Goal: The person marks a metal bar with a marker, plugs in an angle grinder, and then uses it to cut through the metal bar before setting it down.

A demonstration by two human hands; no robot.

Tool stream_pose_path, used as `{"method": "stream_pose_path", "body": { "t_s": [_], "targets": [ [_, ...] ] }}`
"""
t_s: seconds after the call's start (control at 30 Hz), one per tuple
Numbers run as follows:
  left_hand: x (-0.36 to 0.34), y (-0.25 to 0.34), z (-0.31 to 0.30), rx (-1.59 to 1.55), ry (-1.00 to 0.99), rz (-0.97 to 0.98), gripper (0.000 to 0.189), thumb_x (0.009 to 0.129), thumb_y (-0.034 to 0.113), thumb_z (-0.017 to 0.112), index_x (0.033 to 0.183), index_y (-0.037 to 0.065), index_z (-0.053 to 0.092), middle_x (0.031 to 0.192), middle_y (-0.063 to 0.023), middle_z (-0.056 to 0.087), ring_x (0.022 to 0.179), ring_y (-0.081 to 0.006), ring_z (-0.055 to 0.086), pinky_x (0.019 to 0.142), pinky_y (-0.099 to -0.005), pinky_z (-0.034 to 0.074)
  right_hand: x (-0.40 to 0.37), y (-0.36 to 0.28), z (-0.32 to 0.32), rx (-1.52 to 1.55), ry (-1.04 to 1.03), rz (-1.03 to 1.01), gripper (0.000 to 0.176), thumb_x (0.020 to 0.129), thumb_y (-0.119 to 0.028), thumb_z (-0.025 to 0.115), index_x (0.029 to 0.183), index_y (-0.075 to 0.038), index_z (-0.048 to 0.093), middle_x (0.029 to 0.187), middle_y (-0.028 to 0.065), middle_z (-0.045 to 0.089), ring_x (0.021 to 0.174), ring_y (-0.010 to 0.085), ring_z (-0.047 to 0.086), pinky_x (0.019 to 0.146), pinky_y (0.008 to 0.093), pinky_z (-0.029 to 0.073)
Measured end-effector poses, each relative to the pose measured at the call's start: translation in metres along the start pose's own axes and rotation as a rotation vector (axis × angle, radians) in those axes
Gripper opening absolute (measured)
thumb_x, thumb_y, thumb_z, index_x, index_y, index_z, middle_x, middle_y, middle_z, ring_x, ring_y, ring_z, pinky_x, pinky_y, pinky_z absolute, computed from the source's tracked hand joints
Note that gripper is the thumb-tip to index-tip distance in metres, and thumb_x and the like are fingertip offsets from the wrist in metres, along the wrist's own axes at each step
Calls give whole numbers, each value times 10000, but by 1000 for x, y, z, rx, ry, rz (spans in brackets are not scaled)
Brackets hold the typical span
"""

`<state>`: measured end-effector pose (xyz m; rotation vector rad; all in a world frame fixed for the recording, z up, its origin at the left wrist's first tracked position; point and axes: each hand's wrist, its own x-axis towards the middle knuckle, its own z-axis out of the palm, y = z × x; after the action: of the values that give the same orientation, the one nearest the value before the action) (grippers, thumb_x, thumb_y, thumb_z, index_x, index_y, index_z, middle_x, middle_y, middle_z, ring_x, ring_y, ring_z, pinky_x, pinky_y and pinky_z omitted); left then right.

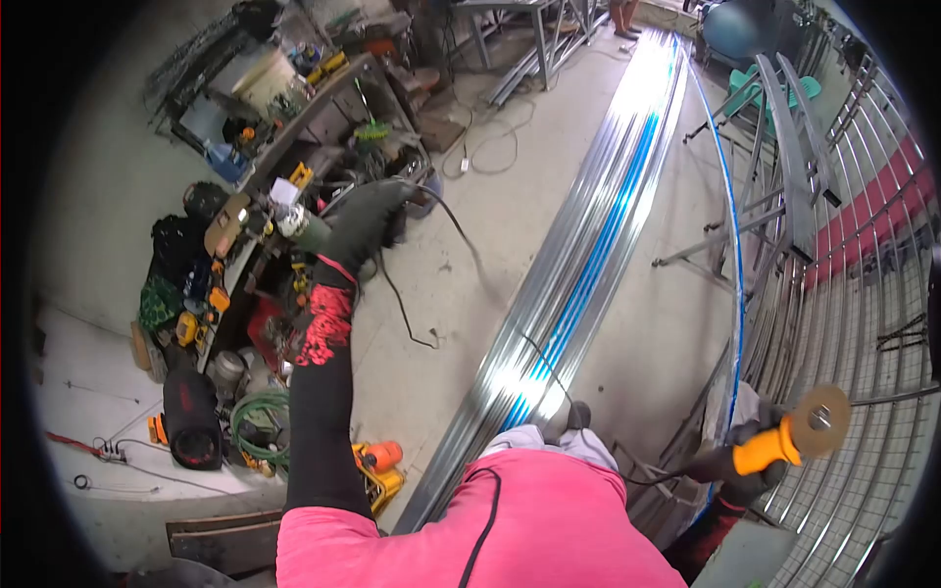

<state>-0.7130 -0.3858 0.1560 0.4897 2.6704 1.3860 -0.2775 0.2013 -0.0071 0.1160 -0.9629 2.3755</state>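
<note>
My right hand (760, 468), in a dark glove, is closed around an angle grinder (767, 449) at the lower right. The grinder has an orange head and a brown disc (819, 421) facing up. Its black cord runs left from the hand across my legs. My left hand (368, 223), in a dark glove, reaches out at the upper left. It is closed on a black cable (453, 218), whose lengths hang from both sides of the hand. The fingers are partly blurred.
Long metal profiles (578, 225), some with blue film, run along the floor in front of me. A cluttered workbench (323, 88) and shelf of tools stand left. Metal stands (745, 206) and a barred grille (872, 245) line the right. Another person's legs (624, 18) show far ahead.
</note>
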Motion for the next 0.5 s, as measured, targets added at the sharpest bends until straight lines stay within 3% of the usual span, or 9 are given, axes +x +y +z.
{"method": "stream_pose_path", "body": {
  "t_s": [0.07, 0.13, 0.23, 0.3, 0.37, 0.4, 0.43, 0.47, 0.5],
  "targets": [
    [17, 53, 30, -40, -24, 255, 350, 1119, 319, 583, 1136, 22, 766, 748, -7, 611, 585, -104, 574, 547, -283, 480, 30, 42, 37, -107, -63, 82, 920, 922, -570, 842, 1530, 14, 474, 1319, 209, 652, 876, 276, 726, 742, 434, 603],
    [24, 88, 62, -564, -105, 67, 416, 1148, 378, 560, 1215, 9, 739, 767, -15, 647, 611, -122, 639, 549, -277, 505, 60, 85, 57, -193, -26, 149, 938, 899, -628, 820, 1513, 3, 497, 1432, 303, 621, 878, 306, 732, 733, 436, 613],
    [27, 112, 102, -347, -203, -33, 444, 1130, 450, 552, 1195, 59, 753, 690, -31, 653, 525, -98, 610, 500, -258, 479, 108, 135, 98, -216, -173, 273, 930, 889, -669, 789, 1487, -7, 527, 1586, 383, 495, 953, 356, 759, 784, 469, 635],
    [29, 114, 132, -329, -242, 233, 355, 1127, 345, 592, 1214, 49, 768, 738, -32, 677, 594, -79, 616, 554, -264, 501, 140, 167, 143, -190, -283, 322, 926, 880, -669, 794, 1479, -10, 538, 1658, 404, 403, 990, 379, 767, 807, 475, 643],
    [49, 73, 157, -178, -355, 506, 294, 990, 176, 701, 1270, 98, 747, 1148, -31, 760, 736, -141, 713, 674, -330, 609, 157, 196, 174, -248, -225, 502, 815, 827, -543, 890, 1380, -2, 632, 1296, 345, 715, 944, 401, 773, 820, 488, 631],
    [60, 63, 170, 444, -130, 908, 382, 889, 133, 753, 1270, 110, 739, 1261, -52, 742, 796, -195, 743, 742, -361, 635, 164, 227, 145, -936, -486, 108, 703, 797, -448, 920, 1285, 0, 683, 1174, 301, 748, 937, 410, 772, 831, 485, 626],
    [67, 43, 172, 146, -212, 953, 381, 929, 117, 767, 1307, 87, 738, 1236, -80, 770, 882, -173, 763, 805, -351, 632, 170, 258, 116, -1594, -732, -346, 592, 768, -353, 950, 1190, 3, 735, 1051, 256, 781, 931, 419, 771, 841, 482, 621],
    [68, 29, 170, -98, -322, 612, 366, 969, 136, 755, 1330, 79, 734, 1213, -90, 786, 913, -154, 765, 826, -348, 626, 172, 279, 128, -1719, -743, -358, 395, 713, -191, 959, 1016, -16, 777, 1021, 228, 780, 929, 432, 766, 855, 469, 620],
    [71, 14, 166, -331, -423, 264, 354, 1010, 155, 742, 1353, 71, 731, 1191, -101, 801, 944, -136, 767, 847, -344, 621, 179, 300, 141, -1730, -745, -349, 395, 713, -191, 959, 1016, -16, 777, 1021, 228, 780, 929, 432, 766, 855, 469, 620]
  ]
}}
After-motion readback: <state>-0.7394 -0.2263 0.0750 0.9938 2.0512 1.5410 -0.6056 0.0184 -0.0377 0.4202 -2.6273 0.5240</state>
